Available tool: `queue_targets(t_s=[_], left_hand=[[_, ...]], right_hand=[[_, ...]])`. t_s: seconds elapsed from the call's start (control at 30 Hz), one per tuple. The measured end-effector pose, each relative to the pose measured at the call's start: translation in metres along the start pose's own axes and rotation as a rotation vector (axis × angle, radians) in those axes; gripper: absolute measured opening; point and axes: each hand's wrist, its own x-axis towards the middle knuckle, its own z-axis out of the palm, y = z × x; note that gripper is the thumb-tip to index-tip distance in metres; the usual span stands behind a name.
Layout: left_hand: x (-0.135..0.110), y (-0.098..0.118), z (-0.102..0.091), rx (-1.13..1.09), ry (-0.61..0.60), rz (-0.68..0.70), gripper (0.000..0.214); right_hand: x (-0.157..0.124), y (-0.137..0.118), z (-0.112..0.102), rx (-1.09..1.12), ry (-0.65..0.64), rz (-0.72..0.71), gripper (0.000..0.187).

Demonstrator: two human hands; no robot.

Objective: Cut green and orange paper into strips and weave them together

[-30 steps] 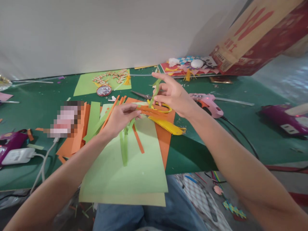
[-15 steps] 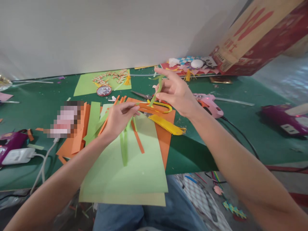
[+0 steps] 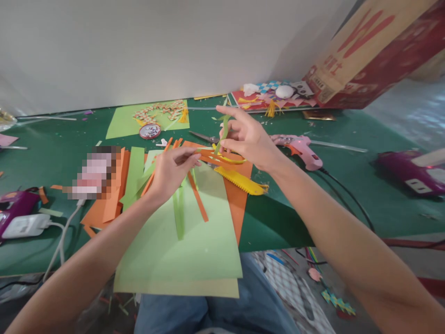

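My left hand (image 3: 174,174) pinches orange and green paper strips above the pale green sheets (image 3: 181,260). One orange strip (image 3: 198,197) and a folded green strip (image 3: 178,213) hang below its fingers. Between finger and thumb of my right hand (image 3: 243,137) is a green paper strip (image 3: 224,130), its index finger stretched out. Orange strips (image 3: 225,158) stretch from the left fingers toward the right hand. Under the hands lie yellow-handled scissors with a zigzag yellow part (image 3: 241,181), on an orange sheet (image 3: 238,208).
A pink glue gun (image 3: 302,150) with a black cord lies on the right. Grey-bladed scissors (image 3: 203,137) and a round dish of beads (image 3: 150,131) are behind the hands. Orange paper (image 3: 113,199), a blurred-out phone (image 3: 95,174) and a white charger (image 3: 26,226) occupy the left.
My right hand has come down and slightly left with the green strip, nearer my left hand. The left hand stays almost in place.
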Motion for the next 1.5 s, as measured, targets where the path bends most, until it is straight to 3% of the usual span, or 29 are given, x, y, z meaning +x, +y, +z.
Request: queue_targets(t_s=[0.83, 1.0, 1.5], left_hand=[[-0.002, -0.001, -0.001, 0.103, 0.037, 0.103, 0.011], [-0.001, -0.001, -0.001, 0.111, 0.101, 0.121, 0.011], [0.000, -0.004, 0.001, 0.092, 0.126, 0.241, 0.012]], right_hand=[[0.001, 0.001, -0.001, 0.021, 0.006, 0.028, 0.060], [0.001, 0.004, -0.001, 0.003, -0.002, 0.033, 0.062], [0.001, 0.012, -0.004, -0.053, -0.004, -0.149, 0.056]])
